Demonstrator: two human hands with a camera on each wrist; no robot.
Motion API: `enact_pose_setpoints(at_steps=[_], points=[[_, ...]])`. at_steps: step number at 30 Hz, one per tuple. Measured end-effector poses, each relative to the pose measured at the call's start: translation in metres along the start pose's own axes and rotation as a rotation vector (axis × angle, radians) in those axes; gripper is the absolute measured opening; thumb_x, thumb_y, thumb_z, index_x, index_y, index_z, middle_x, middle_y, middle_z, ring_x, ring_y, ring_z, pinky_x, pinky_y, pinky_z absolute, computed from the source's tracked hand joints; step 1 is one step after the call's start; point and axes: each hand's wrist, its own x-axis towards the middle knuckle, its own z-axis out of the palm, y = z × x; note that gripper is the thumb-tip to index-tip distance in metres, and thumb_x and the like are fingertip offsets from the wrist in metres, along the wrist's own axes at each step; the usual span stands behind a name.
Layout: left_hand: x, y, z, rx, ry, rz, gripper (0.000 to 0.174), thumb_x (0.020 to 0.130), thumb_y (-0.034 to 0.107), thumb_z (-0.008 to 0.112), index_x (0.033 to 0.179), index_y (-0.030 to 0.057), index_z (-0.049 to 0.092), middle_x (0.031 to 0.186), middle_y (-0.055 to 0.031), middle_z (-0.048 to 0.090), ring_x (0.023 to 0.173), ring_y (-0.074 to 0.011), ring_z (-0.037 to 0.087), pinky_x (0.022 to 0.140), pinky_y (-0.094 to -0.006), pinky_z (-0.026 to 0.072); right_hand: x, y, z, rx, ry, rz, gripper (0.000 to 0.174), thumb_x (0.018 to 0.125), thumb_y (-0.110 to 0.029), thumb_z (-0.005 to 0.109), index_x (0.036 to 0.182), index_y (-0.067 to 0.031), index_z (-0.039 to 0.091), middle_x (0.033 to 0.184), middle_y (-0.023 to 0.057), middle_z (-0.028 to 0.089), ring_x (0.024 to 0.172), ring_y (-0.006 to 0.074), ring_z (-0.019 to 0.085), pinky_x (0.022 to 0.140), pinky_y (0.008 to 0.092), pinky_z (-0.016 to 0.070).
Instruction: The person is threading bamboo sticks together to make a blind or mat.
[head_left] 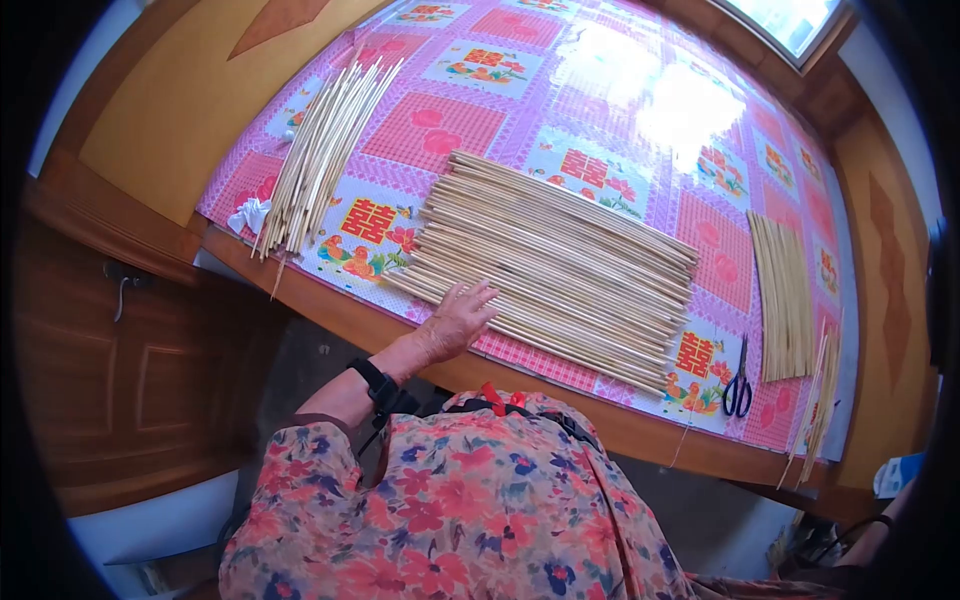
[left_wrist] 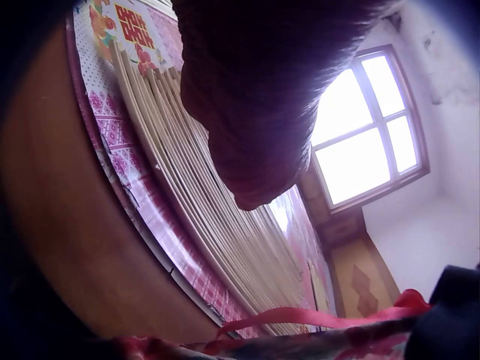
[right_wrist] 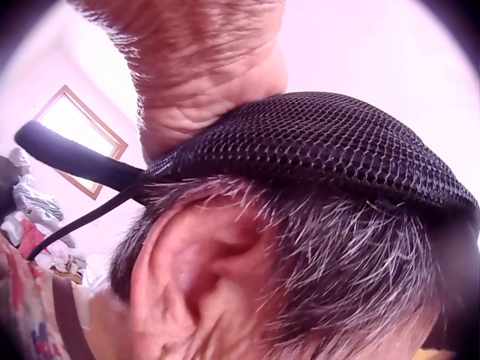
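On the table lies a broad mat-like row of thin straw-coloured sticks [head_left: 560, 265], side by side. My left hand [head_left: 462, 318] rests on the near left edge of this row, fingers extended over the sticks. In the left wrist view the hand [left_wrist: 247, 112] looms dark above the same sticks [left_wrist: 187, 161]. My right hand [right_wrist: 210, 67] is raised to the head, its heel against a black mesh cap [right_wrist: 322, 142]. The fingers of that hand are out of sight. A dark strap [right_wrist: 79, 157] runs off the cap beside the ear.
A loose bundle of sticks [head_left: 325, 150] lies at the table's left. Toward the right are black-handled scissors [head_left: 738, 390], a shorter stick bundle [head_left: 782, 295] and a few thin sticks [head_left: 818, 405]. A patterned pink cloth [head_left: 435, 130] covers the table. White crumpled material [head_left: 250, 215] sits near the left edge.
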Motion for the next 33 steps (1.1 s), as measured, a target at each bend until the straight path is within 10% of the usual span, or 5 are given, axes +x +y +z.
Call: enact_pose_setpoints(at_steps=[33], points=[[-0.001,-0.004,0.021,-0.037,-0.097,0.032,0.029,0.077,0.013,0.057,0.104,0.0068,0.054,0.123,-0.0117,0.043,0.124,-0.0282,0.031,0.097,-0.0516,0.0247,-0.001,0.009,0.008,-0.037,0.002,-0.055,0.046,0.089,-0.023,0.029,0.120,0.0108,0.035,0.119,0.0227,0.045,0.112,0.0278,0.044,0.101,0.0364,0.0287]])
